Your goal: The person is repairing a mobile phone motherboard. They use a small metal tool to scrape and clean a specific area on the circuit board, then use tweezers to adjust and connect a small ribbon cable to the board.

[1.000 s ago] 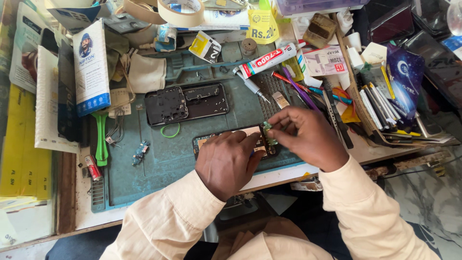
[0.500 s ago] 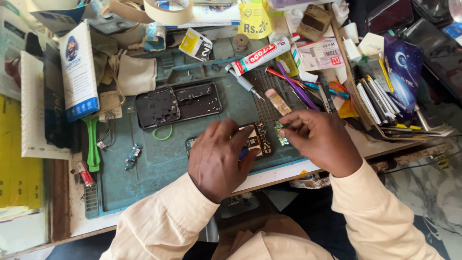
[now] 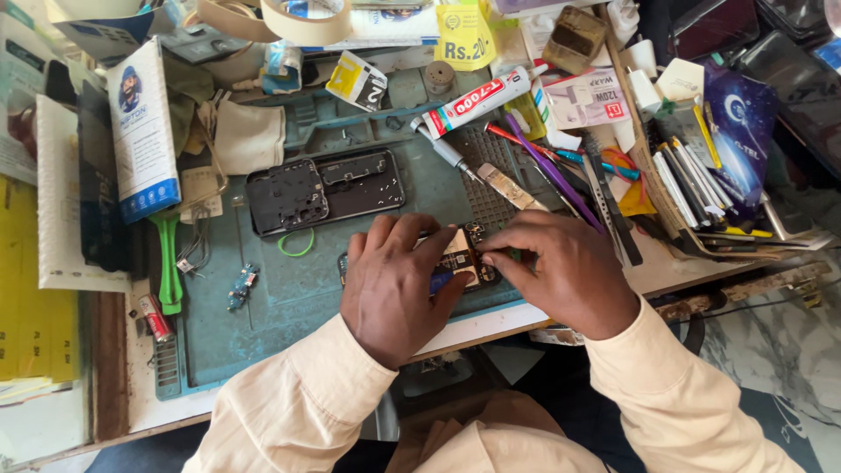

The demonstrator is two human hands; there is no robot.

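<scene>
Two hands on flat phone board

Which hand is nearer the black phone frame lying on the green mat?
Left. The left hand lies just below the black phone frame; the right hand sits farther to the frame's right.

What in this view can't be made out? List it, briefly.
Head view only:
- Phone: mostly covered by the left hand and right hand.
- Right fingertips' grip: too small to tell what, if anything, they pinch.
- Tape roll: cut off by the top edge.
- Mat: near edge hidden by sleeves.
</scene>
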